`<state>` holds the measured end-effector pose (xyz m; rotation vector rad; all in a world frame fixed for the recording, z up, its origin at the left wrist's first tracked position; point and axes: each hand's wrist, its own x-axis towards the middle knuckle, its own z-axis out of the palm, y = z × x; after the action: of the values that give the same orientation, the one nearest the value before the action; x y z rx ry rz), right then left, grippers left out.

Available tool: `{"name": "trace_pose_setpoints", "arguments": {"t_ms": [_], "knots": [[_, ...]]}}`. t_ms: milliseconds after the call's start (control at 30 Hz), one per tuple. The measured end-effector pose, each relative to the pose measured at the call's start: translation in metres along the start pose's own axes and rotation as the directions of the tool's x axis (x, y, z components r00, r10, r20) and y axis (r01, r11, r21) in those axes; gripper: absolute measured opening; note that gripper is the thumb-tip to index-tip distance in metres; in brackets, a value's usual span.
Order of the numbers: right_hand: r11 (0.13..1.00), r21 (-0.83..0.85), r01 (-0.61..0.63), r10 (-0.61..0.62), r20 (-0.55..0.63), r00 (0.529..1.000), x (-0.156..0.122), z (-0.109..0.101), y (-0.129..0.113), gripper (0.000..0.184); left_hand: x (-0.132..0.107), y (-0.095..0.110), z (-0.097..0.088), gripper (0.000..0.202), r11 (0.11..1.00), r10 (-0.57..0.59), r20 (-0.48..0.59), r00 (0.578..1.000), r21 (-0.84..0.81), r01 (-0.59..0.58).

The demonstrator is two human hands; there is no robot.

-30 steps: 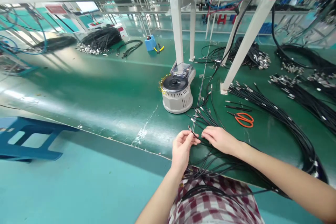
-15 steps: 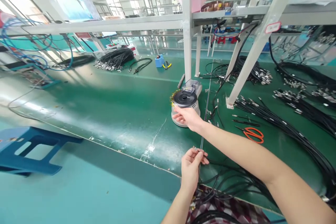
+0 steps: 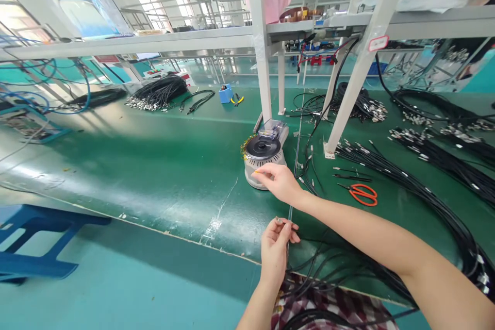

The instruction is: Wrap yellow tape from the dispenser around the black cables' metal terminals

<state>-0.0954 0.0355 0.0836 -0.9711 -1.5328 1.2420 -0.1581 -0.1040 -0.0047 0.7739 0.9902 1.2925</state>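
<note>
My left hand [image 3: 275, 247] is closed in a pinch on the end of a thin black cable [image 3: 288, 223], held over the near edge of the green table [image 3: 162, 165]. My right hand [image 3: 277, 180] reaches forward to the grey round tape dispenser [image 3: 263, 157], its fingertips pinched together at the dispenser's front; what they hold is too small to make out. Black cables [image 3: 332, 263] trail from the table edge down onto my checked lap.
Orange-handled scissors [image 3: 361, 193] lie right of the dispenser. Bundles of black cables [image 3: 425, 185] cover the right side and a far bundle [image 3: 160, 92] sits at the back left. White frame posts [image 3: 263, 62] rise behind the dispenser. A blue stool [image 3: 34, 237] stands at lower left.
My right hand left the cables near the left hand and reached forward to the dispenser's front. The left hand kept its pinch on the cable end. The view tilted upward.
</note>
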Motion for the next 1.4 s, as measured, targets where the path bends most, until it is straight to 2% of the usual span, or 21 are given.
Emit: {"name": "trace_pose_setpoints", "arguments": {"t_ms": [67, 133, 200, 267, 300, 367, 433, 533, 600, 733, 933, 1033, 1233, 1333, 1400], "knots": [[0.997, -0.042, 0.064, -0.069, -0.14, 0.988, 0.001, -0.02, 0.012, 0.024, 0.004, 0.008, -0.009, 0.033, 0.993, 0.021, -0.022, 1.0, 0.113, -0.019], [0.994, -0.061, 0.085, -0.099, -0.269, 0.958, 0.005, -0.039, 0.028, 0.029, 0.022, 0.021, -0.027, 0.035, 0.967, 0.079, -0.077, 0.994, 0.249, -0.058], [0.995, -0.057, 0.077, -0.093, -0.372, 0.924, 0.01, -0.05, 0.044, 0.036, 0.057, 0.039, -0.05, 0.036, 0.929, 0.175, -0.157, 0.972, 0.355, -0.11], [0.998, -0.033, 0.058, -0.067, -0.425, 0.903, 0.014, -0.052, 0.058, 0.04, 0.101, 0.057, -0.07, 0.045, 0.886, 0.272, -0.22, 0.937, 0.437, -0.154], [0.999, -0.018, 0.05, -0.052, -0.434, 0.9, 0.015, -0.05, 0.063, 0.042, 0.123, 0.064, -0.076, 0.05, 0.866, 0.305, -0.226, 0.925, 0.47, -0.171], [0.999, 0.009, 0.037, -0.03, -0.439, 0.898, 0.016, -0.044, 0.069, 0.043, 0.158, 0.073, -0.079, 0.057, 0.835, 0.328, -0.172, 0.929, 0.513, -0.2], [0.999, 0.016, 0.033, -0.022, -0.451, 0.892, 0.015, -0.039, 0.071, 0.047, 0.176, 0.075, -0.074, 0.058, 0.811, 0.33, -0.079, 0.941, 0.533, -0.24], [0.999, 0.02, 0.025, -0.013, -0.474, 0.88, 0.012, -0.041, 0.074, 0.048, 0.181, 0.07, -0.066, 0.063, 0.776, 0.335, 0.026, 0.942, 0.559, -0.292], [1.0, 0.025, 0.017, -0.003, -0.481, 0.877, 0.01, -0.048, 0.079, 0.051, 0.181, 0.063, -0.065, 0.066, 0.755, 0.342, 0.053, 0.938, 0.579, -0.308], [0.998, 0.059, 0.008, 0.022, -0.489, 0.872, 0.012, -0.069, 0.092, 0.055, 0.187, 0.046, -0.058, 0.069, 0.717, 0.36, 0.042, 0.932, 0.627, -0.305], [0.994, 0.106, 0.022, 0.033, -0.488, 0.872, 0.022, -0.111, 0.103, 0.053, 0.197, 0.029, -0.023, 0.07, 0.634, 0.441, -0.011, 0.898, 0.712, -0.302], [0.995, 0.097, 0.036, 0.016, -0.488, 0.873, 0.024, -0.125, 0.102, 0.047, 0.195, 0.027, -0.013, 0.07, 0.61, 0.449, 0.0, 0.893, 0.73, -0.307], [0.997, 0.067, 0.03, 0.003, -0.447, 0.894, 0.02, -0.136, 0.105, 0.037, 0.191, 0.027, -0.018, 0.066, 0.574, 0.462, 0.028, 0.886, 0.753, -0.322], [0.998, 0.057, -0.008, 0.031, -0.417, 0.909, 0.021, -0.155, 0.115, 0.038, 0.19, 0.029, -0.02, 0.064, 0.551, 0.458, 0.066, 0.887, 0.762, -0.341], [0.999, 0.025, -0.044, 0.05, -0.422, 0.905, 0.023, -0.171, 0.123, 0.039, 0.19, 0.03, -0.015, 0.074, 0.538, 0.467, 0.078, 0.881, 0.766, -0.352]]}}
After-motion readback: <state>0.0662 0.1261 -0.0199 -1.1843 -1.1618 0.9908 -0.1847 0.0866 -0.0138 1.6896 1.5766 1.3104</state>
